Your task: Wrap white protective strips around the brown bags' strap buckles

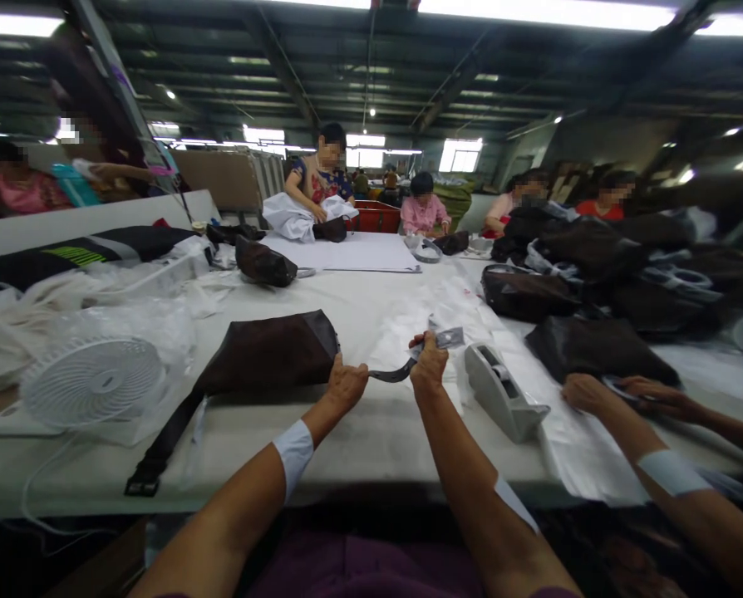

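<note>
My left hand (345, 386) pinches a dark strap (389, 373) close to the edge of a dark brown fabric bag (265, 353). My right hand (429, 363) grips the strap's other end, and a small grey plastic-wrapped piece (447, 338) sticks out past my fingers. The strap runs taut between my hands. A longer black strap (159, 440) trails from the bag toward the table's front edge. A grey tape dispenser (502, 390) stands to the right of my right hand.
A white desk fan (91, 382) sits at the left on the white work table (359, 465). A co-worker's hands (627, 392) rest on a dark bag at the right, beside a heap of dark bags (596, 257). Plastic sheeting lies around. Several people work across the table.
</note>
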The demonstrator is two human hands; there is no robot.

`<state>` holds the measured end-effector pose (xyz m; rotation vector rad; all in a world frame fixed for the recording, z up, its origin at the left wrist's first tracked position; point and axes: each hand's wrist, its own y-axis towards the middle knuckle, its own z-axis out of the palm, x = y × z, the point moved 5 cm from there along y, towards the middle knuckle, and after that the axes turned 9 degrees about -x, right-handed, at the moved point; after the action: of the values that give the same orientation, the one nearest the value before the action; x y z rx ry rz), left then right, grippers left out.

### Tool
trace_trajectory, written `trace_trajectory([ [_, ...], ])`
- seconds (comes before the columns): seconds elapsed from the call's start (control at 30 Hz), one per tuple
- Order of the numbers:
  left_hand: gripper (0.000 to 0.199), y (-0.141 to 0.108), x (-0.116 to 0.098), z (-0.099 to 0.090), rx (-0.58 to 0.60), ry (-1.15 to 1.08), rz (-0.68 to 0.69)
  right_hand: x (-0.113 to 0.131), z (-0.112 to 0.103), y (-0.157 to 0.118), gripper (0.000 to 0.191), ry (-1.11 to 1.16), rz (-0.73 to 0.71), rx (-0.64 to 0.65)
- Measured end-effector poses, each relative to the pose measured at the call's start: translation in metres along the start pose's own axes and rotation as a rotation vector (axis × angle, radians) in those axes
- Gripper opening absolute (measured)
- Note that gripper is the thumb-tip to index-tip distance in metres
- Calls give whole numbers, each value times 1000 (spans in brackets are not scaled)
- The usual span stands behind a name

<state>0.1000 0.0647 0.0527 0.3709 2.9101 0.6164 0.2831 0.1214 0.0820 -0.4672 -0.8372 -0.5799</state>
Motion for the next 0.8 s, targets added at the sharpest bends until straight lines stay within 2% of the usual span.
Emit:
trace_trajectory([
  [0.1, 29, 20, 6, -15, -143, 49, -83, 0, -5, -2, 11, 53, 9, -82],
  [0.23, 32, 27, 8, -25, -256, 30, -187, 1, -2, -2, 10, 58, 46, -74],
  [0.5, 28, 10, -7, -21, -206, -13, -59, -16, 17, -14, 11, -31, 160, 15],
  [0.57, 29, 17, -7, -22, -185, -29, -74, -28, 23, -29, 11, -87, 180, 76],
  [0.7, 29, 25, -17, -27, -124, -40, -81, -48, 29, -80, 14, -200, 207, 264],
  [0.8, 25, 11, -23, -37, -94, -67, -10, -51, 16, -96, 11, -244, 147, 205],
])
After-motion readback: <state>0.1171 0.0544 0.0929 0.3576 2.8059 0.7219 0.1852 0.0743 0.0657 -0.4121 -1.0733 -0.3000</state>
